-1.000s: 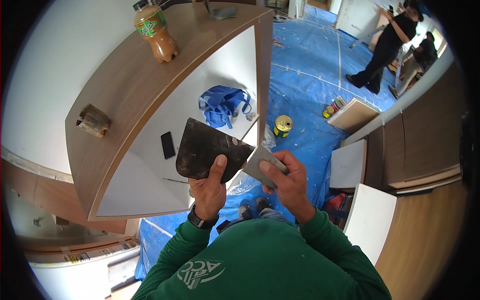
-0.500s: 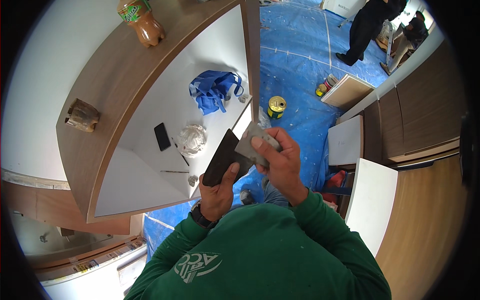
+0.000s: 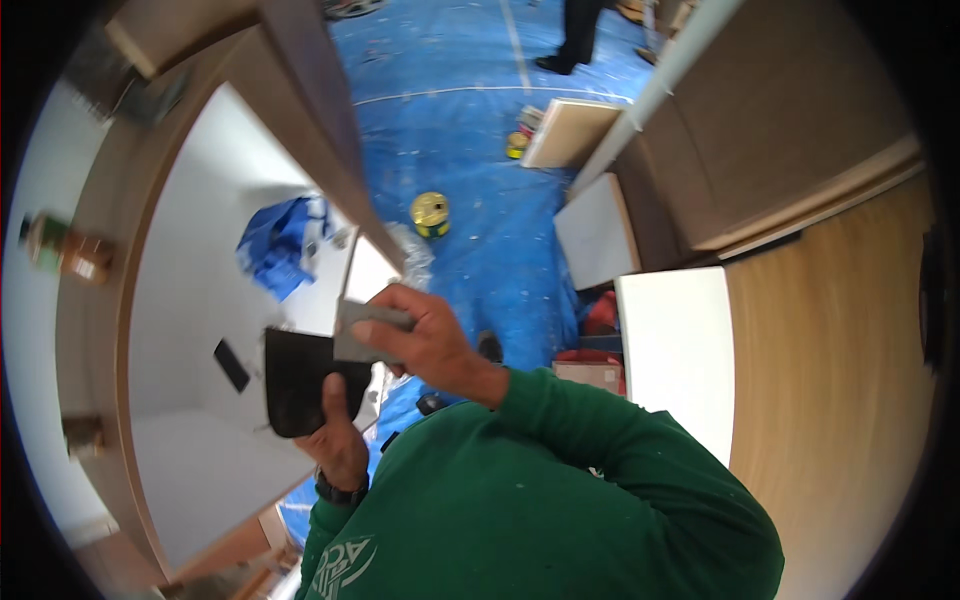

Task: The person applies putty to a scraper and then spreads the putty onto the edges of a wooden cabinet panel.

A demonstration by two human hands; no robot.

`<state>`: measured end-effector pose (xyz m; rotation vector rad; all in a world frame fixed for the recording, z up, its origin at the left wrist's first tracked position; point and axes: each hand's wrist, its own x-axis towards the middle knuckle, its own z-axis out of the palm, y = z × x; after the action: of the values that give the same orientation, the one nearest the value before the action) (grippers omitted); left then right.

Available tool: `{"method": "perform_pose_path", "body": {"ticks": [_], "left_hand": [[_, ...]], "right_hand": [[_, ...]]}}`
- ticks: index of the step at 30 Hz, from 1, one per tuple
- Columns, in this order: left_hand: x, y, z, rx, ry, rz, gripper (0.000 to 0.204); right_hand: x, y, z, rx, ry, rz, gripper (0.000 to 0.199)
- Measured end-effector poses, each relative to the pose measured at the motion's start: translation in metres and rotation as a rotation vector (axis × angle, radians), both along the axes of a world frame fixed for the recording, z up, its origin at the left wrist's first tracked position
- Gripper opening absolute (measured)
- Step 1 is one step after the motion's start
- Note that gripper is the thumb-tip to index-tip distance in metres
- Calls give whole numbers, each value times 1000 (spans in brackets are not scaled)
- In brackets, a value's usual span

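Head view: a dark flat trowel blade [image 3: 300,392] sits upright in front of the person's chest, just above the white desk [image 3: 190,480]. The left hand [image 3: 338,440] closes around its lower edge from beneath, propping it steady. The right hand [image 3: 425,335] curls over a grey scraper [image 3: 368,330], pinching it against the dark blade's upper corner, seemingly so one edge can be drawn along the other. Both sleeves are green. On the desk lie a black phone [image 3: 231,365] and a crumpled blue bag [image 3: 282,240], well apart from the hands. Beyond, blue sheeting [image 3: 470,150] covers the floor, with a yellow tin [image 3: 430,213] on it.
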<state>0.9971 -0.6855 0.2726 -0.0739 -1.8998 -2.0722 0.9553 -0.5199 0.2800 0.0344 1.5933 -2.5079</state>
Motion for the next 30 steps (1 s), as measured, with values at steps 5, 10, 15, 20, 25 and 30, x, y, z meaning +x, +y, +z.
{"method": "perform_pose_path", "body": {"ticks": [5,10,15,20,25,30], "left_hand": [[-29,61,-4,28,-54,-40,34],[-40,101,1,-119,-111,-236,35],[-51,125,-12,-194,-143,-277,40],[-67,171,1,-53,-125,-209,38],[-65,192,-5,-210,-147,-361,41],[-91,195,-12,-188,-352,-384,42]], "right_hand": [[-4,55,-18,-53,-13,-68,18],[-18,108,-12,-100,8,-176,19],[-24,148,-17,-122,-10,-221,19],[-14,181,-36,-57,-37,-240,20],[-21,212,-25,-111,-6,-363,20],[-17,244,-31,-211,41,-492,19]]}}
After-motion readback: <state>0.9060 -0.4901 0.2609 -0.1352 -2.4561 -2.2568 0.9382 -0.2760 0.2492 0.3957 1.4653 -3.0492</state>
